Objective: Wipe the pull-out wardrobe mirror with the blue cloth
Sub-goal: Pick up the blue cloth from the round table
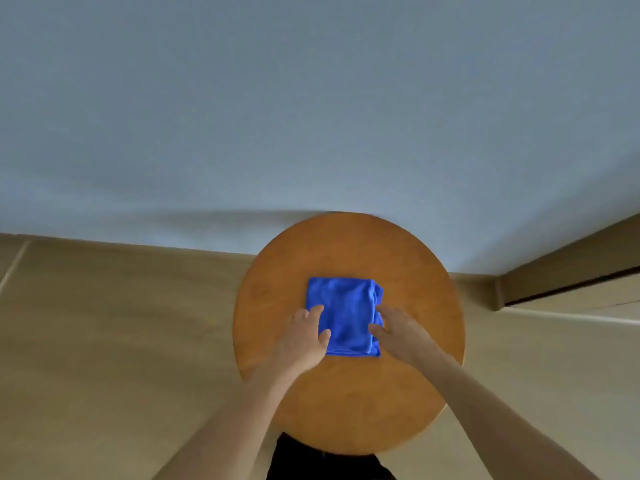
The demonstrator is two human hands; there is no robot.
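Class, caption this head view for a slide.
Left hand and right hand touch opposite edges of the folded blue cloth on a round wooden table.

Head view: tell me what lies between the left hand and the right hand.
The folded blue cloth fills the gap between left hand and right hand, flat on the round wooden table, touched by both. The head view shows this.

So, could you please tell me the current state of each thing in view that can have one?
blue cloth: folded, lying flat on the round wooden table, not lifted.
left hand: fingers resting loosely on the cloth's left edge, no grip visible.
right hand: fingers loosely touching the cloth's right edge, no grip visible.
mirror: not in view.
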